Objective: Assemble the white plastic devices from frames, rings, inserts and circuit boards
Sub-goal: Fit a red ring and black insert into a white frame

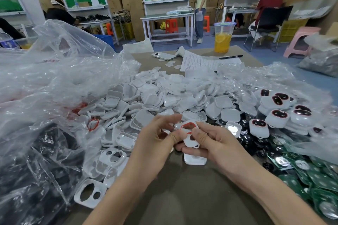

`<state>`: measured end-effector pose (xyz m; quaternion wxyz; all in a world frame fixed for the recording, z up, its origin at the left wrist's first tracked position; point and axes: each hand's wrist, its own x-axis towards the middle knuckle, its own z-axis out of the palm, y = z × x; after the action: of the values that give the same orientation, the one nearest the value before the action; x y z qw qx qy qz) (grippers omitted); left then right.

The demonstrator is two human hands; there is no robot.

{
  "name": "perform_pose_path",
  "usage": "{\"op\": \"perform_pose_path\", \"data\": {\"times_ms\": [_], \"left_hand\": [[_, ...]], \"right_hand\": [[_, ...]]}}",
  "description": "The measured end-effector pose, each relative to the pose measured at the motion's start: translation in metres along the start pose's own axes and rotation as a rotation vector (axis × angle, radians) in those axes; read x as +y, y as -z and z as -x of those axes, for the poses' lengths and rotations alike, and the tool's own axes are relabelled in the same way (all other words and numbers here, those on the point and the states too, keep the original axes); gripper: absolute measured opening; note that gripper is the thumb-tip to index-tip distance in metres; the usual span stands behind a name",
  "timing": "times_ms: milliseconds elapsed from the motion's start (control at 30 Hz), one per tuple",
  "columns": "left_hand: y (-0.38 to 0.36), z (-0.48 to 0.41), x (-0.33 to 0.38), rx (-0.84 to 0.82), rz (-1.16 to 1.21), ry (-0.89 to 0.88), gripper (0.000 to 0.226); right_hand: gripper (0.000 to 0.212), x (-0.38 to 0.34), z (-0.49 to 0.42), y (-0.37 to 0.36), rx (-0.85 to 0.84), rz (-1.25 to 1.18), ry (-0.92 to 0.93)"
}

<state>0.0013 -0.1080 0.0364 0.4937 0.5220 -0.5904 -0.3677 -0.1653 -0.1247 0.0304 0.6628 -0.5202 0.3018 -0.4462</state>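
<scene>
1. Holding a small white plastic frame with cut-out openings (191, 139) between them, the person's left hand (159, 140) and right hand (217, 144) meet above the middle of a brown table (182, 199).
2. The left hand's thumb and curled fingers pinch the frame's left side.
3. The right hand's thumb presses on the frame's right side, with its fingers curled underneath.
4. A thin red ring (183, 125) lies around the frame's upper opening. Whether it is fully seated cannot be told.
5. A rounded white plastic shell (194, 160) lies on the table just below the right hand's fingers.
6. Behind the hands spreads a large heap of white plastic shells (164, 93).
7. At lower left, loose white two-hole frames (89, 195) lie beside crumpled clear plastic bags (54, 82).
8. At right sit finished white devices with dark, red-rimmed inserts (278, 118). Green circuit boards (314, 177) are piled nearer, at lower right.
9. At the table's far end stand a lidded clear cup of orange drink (223, 39) and a black pen (230, 57) on a lined paper sheet (201, 62).
</scene>
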Motion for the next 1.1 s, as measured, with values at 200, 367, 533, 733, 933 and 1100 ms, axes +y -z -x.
{"op": "perform_pose_path", "data": {"times_ms": [200, 367, 533, 733, 933, 1100], "left_hand": [[0.007, -0.003, 0.005, -0.126, 0.067, 0.057, 0.022], [0.008, -0.003, 0.007, -0.158, 0.088, 0.072, 0.021], [0.010, -0.003, 0.008, -0.182, 0.108, 0.084, 0.021], [0.014, -0.003, 0.009, -0.215, 0.086, 0.007, 0.022], [0.017, -0.004, 0.007, -0.224, 0.092, 0.022, 0.018], [0.013, -0.001, 0.007, -0.214, 0.059, -0.009, 0.020]], "right_hand": [[0.026, 0.002, 0.000, 0.000, -0.032, 0.030, 0.009], [0.030, -0.001, 0.002, -0.002, -0.048, 0.096, 0.044], [0.029, -0.001, 0.004, -0.003, -0.039, 0.129, 0.065], [0.030, -0.004, 0.003, -0.002, -0.015, 0.108, 0.084], [0.030, -0.001, 0.002, -0.003, -0.039, 0.118, 0.064], [0.031, -0.001, 0.003, -0.002, -0.053, 0.103, 0.079]]}}
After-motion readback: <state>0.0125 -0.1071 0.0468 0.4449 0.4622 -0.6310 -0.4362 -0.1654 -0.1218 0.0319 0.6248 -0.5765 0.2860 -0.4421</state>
